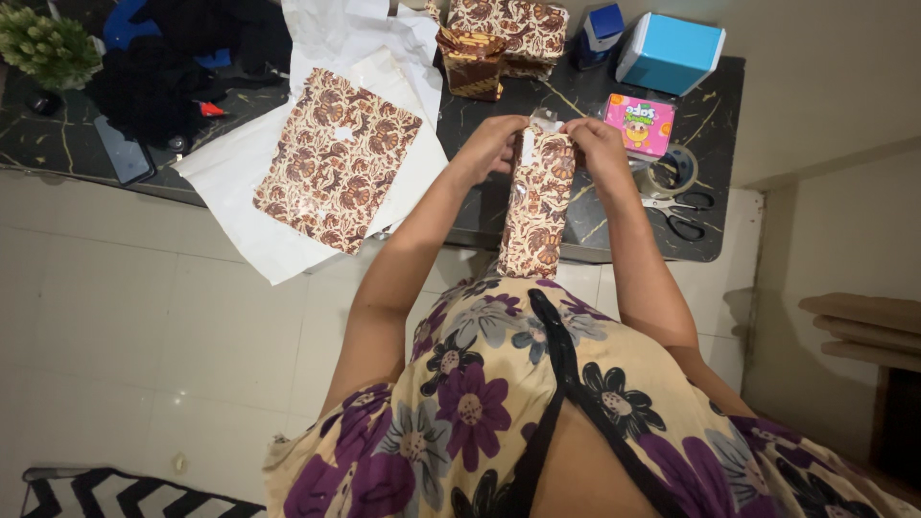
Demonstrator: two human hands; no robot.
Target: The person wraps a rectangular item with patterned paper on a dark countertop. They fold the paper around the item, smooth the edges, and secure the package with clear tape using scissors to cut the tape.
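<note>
A long brown batik-patterned packet in clear plastic [537,206] stands on end between my body and the dark marble table [614,230]. My left hand [491,144] grips its top left corner. My right hand [597,146] pinches the top right corner, where the clear plastic flap and a white strip stick up. A flat batik packet [336,158] lies on white sheets [240,206] to the left. More folded batik cloths [499,43] are stacked at the table's far side.
Scissors [676,211] and a tape roll [676,171] lie right of my right hand, by a pink box [640,125]. A light blue box [670,50] and small blue box [602,27] stand behind. Dark clothes [173,67], a phone [123,152] and a plant [48,43] sit left.
</note>
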